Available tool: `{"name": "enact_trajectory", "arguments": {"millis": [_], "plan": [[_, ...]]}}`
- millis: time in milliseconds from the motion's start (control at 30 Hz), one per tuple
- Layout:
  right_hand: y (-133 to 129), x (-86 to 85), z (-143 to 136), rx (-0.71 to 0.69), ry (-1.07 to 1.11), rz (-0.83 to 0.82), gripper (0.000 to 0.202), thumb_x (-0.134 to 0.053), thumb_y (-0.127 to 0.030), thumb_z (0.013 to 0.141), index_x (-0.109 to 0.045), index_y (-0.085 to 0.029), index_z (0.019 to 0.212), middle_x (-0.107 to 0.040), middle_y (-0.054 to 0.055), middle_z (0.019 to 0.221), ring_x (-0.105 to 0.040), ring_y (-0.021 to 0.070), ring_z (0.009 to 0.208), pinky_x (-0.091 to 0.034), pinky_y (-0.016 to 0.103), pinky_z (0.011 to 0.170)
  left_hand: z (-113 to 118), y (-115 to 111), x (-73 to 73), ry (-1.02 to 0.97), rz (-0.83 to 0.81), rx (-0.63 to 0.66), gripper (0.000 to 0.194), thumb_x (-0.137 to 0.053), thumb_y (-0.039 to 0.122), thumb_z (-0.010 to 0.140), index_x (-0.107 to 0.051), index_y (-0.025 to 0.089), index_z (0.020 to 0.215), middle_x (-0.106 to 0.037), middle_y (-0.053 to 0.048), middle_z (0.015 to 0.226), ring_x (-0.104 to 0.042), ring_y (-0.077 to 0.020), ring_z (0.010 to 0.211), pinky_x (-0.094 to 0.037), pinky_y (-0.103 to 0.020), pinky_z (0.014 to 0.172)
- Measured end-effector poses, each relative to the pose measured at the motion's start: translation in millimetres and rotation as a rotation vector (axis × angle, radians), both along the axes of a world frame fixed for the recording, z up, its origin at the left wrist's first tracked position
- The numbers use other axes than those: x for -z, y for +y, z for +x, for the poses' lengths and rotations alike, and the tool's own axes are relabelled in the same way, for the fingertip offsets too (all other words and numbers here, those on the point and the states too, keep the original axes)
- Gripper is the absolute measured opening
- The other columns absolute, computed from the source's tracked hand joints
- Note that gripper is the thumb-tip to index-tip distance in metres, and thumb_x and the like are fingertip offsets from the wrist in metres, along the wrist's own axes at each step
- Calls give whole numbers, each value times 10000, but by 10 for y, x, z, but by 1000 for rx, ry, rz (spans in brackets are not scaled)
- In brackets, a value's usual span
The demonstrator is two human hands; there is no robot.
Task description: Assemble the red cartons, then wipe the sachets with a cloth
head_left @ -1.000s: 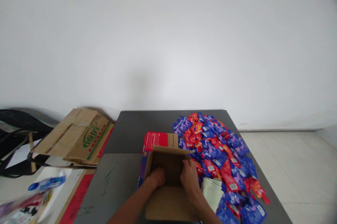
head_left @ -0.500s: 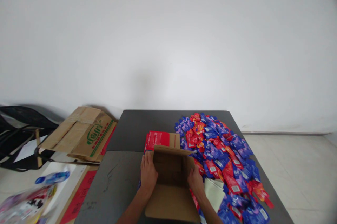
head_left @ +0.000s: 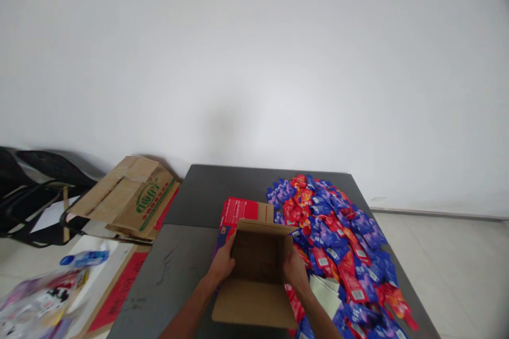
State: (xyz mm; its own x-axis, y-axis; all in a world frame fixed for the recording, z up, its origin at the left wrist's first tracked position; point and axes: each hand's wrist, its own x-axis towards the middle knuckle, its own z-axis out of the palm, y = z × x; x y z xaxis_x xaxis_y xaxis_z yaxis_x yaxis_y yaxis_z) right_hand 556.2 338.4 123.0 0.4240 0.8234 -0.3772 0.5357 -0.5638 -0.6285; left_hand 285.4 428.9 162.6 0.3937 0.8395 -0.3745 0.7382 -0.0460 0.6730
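A cardboard box [head_left: 254,303] with its flaps up faces me, and its inside shows bare brown card. My left hand [head_left: 223,263] grips its left side, the fingers hidden behind the wall. On the opposite side my right hand [head_left: 295,269] is closed round the right wall, thumb toward the inside. The box's outer left face looks blue and red. Right beside my right hand lies a heap of blue and red packets [head_left: 338,243], with pale folded paper [head_left: 325,294] among them.
Behind the held box, a red and brown box [head_left: 242,210] sits on the dark table [head_left: 159,275]. To the left are a large flattened carton [head_left: 135,196], a plastic bottle [head_left: 85,259], a clear bag [head_left: 47,302] and black chairs [head_left: 24,196].
My left hand has slid lower on the box's left side, uncovering its printed outer face. The box's front flap has shifted slightly left and up. The view has turned slightly.
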Motion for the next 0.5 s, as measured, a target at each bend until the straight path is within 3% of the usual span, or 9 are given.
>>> {"name": "enact_trajectory", "arguments": {"millis": [100,200,333,500], "plan": [[30,-43,31,-13,-19,7,460,-297,-202,903,-542,-56,1264,-703,212,1046,-687,296,1020,-483,356,831,-82,20,9,-103,8,-24,862,-445,66,693,-318,240,1527,-581,-21,1401,-447,-193,1374,-357,-319,1117],[75,-83,54,-32,-29,18,450,-273,-218,913,-534,-96,1259,-706,186,1020,-695,291,982,-480,352,816,-213,57,91,-220,-25,-168,731,-492,149,745,-430,235,1468,-567,-40,1419,-448,-225,1374,-345,-373,1136],[167,-106,34,-48,-35,38,445,-277,-226,912,-511,-137,1280,-708,158,1015,-700,274,968,-479,325,791,-476,94,241,-363,13,-471,555,-509,224,760,-593,178,1306,-477,-80,1500,-394,-219,1412,-292,-368,1173],[300,-127,-38,-39,-46,62,442,-283,-242,907,-527,-133,1258,-703,157,1041,-692,279,978,-483,336,813,-811,-176,349,-452,27,-965,461,-489,233,741,-622,190,1181,-627,-109,1331,-586,-236,1232,-457,-377,1050]]}}
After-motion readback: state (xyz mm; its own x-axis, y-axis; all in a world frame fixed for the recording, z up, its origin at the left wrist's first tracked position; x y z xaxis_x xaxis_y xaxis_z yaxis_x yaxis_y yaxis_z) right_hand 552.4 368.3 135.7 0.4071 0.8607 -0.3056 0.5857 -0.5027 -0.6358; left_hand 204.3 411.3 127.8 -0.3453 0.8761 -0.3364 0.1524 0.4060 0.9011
